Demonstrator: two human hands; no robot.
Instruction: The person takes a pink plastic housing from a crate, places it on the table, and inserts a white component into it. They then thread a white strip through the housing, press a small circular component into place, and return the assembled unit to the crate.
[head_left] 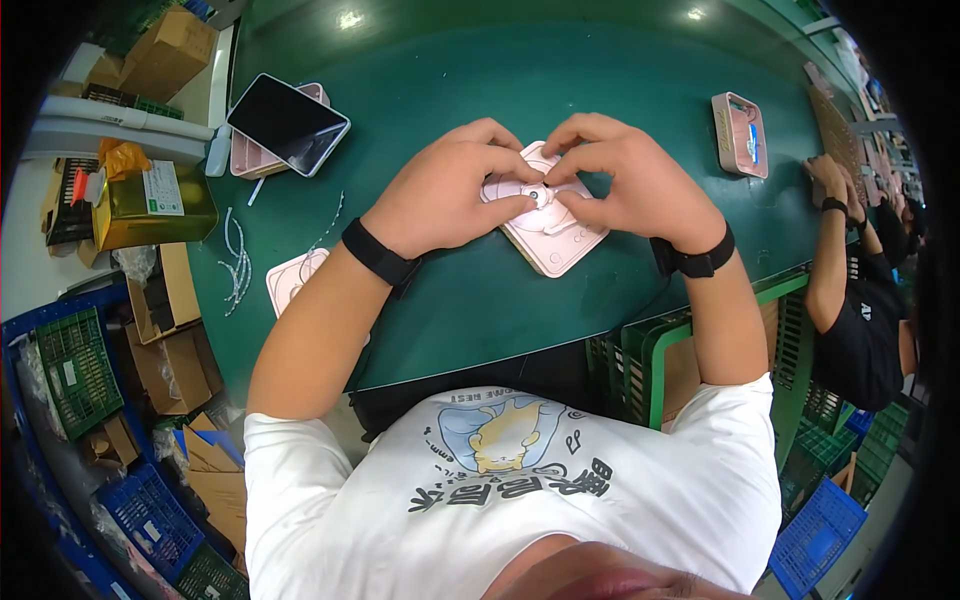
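Note:
A pink square panel (552,253) with rounded corners lies on the green table in front of me, turned so that one corner faces me. At its middle is a small white round part (541,196) with a dark centre. My left hand (450,190) has its thumb on the left side of this part, its fingers bent over the panel. From the other side, the curled thumb and fingers of my right hand (630,178) close in on the same part. Anything finer between the fingertips is too small to make out. Each wrist wears a black band.
A phone (290,122) rests on a pink case at the left. Thin clear strands (238,265) and another pink panel (292,280) lie near my left forearm. An open pink case (740,138) stands at the right, short of a co-worker's arm (828,250). A green crate (655,350) adjoins the table's front edge.

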